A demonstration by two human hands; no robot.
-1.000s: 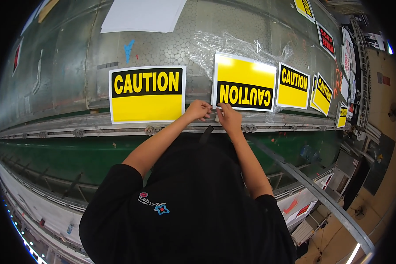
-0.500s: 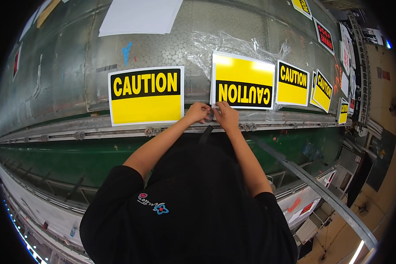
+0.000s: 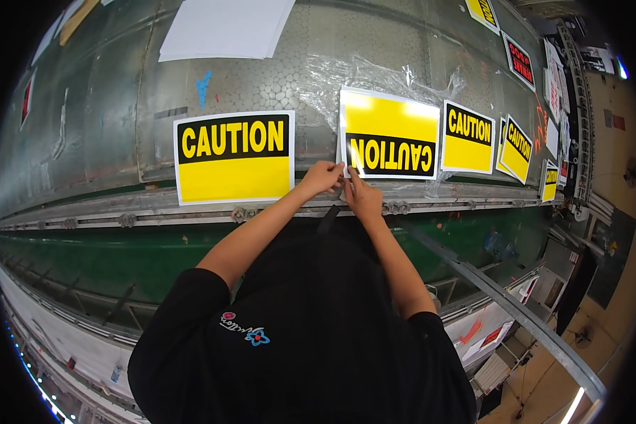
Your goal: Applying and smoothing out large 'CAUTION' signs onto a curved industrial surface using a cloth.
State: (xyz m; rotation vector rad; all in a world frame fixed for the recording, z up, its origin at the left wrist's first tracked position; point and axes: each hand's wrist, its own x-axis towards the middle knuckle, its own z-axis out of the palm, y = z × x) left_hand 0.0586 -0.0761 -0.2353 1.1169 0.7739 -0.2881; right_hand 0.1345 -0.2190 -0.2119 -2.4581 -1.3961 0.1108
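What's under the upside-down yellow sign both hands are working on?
Crinkled clear plastic film spreads from under the upside-down yellow sign, over the grey metal table. Left hand and right hand pinch its near corner; anything beneath is hidden.

Yellow-and-black sign (image 3: pixel 390 134) lies flat, upside down, on the metal surface (image 3: pixel 120 106), near edge.

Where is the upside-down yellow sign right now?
In the head view, the upside-down yellow sign lies right of centre on the metal table, both hands at its near-left corner.

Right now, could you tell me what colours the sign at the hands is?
Yellow and black, white-edged sign; head view.
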